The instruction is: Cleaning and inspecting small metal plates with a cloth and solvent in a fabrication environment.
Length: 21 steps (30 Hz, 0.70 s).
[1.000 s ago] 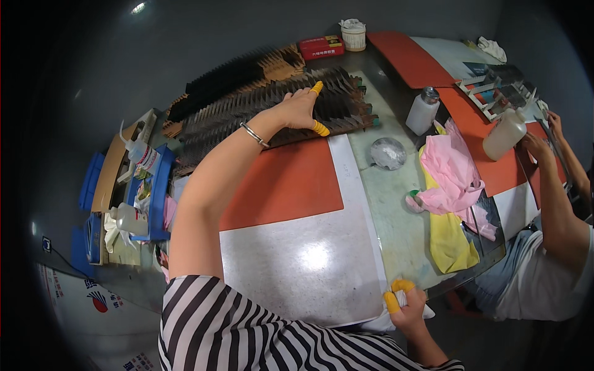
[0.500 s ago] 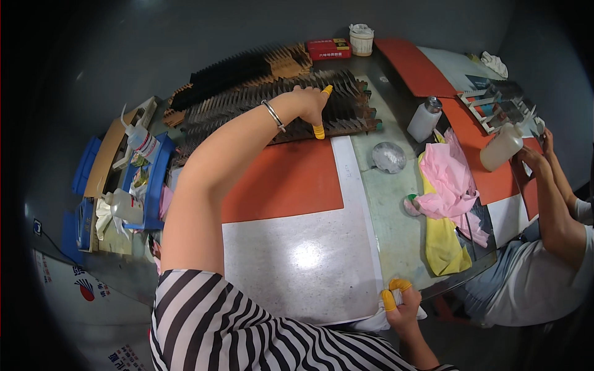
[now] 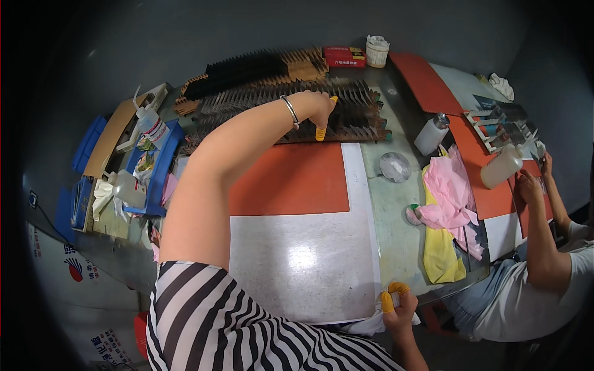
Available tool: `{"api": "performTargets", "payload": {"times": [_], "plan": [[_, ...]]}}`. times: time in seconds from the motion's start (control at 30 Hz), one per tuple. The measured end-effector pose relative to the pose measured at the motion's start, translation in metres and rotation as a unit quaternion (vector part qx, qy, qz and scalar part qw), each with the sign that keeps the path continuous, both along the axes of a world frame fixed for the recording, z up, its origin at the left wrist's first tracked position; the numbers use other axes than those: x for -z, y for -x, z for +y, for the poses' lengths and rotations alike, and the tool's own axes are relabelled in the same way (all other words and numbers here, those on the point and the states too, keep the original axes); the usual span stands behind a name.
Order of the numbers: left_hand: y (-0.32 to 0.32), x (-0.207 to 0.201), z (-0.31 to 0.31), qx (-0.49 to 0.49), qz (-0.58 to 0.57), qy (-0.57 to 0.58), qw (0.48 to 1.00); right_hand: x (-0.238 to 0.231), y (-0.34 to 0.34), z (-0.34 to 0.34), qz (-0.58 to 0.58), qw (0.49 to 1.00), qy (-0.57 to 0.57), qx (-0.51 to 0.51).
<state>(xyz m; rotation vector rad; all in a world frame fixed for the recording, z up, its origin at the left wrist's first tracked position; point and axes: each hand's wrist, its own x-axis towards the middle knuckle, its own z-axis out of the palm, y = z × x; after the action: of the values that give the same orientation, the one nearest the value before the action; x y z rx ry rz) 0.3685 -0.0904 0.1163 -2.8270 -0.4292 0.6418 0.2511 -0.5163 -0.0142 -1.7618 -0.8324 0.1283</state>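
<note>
My left hand (image 3: 318, 112) reaches over a slotted rack (image 3: 362, 127) filled with several thin dark plates. Its thumb and a finger, both in yellow finger cots, are spread apart at the rack's front part; what lies under the palm is hidden. A silver bangle (image 3: 289, 113) circles that wrist. At the table's near edge my right hand (image 3: 402, 309) is closed on a white cloth (image 3: 371, 324), also with yellow cots on the fingers. Between the hands lie an orange-red mat (image 3: 297, 182) and a white sheet (image 3: 297, 260).
A second rack (image 3: 247, 73) stands behind. Blue bins (image 3: 158, 185) and squeeze bottles (image 3: 151, 127) are at left. To the right are a pump bottle (image 3: 431, 134), a round clear dish (image 3: 395, 167), pink (image 3: 447, 188) and yellow cloths (image 3: 442, 263), and a co-worker's hands (image 3: 533, 179) near a white bottle (image 3: 501, 167).
The whole view has shifted slightly. My left hand has moved a little left along the rack, its fingers still apart. The right hand keeps its hold on the white cloth.
</note>
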Motion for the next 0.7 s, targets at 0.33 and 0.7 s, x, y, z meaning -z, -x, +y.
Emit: {"api": "performTargets", "payload": {"times": [0.33,0.7], "plan": [[0.011,-0.001,0.014,0.006,0.001,0.011,1.000,-0.004,0.000,-0.001,0.027,0.999,0.022,0.010],[0.030,-0.011,0.020,0.029,-0.018,0.022,0.999,-0.002,0.002,0.001,0.015,0.999,0.032,0.015]]}}
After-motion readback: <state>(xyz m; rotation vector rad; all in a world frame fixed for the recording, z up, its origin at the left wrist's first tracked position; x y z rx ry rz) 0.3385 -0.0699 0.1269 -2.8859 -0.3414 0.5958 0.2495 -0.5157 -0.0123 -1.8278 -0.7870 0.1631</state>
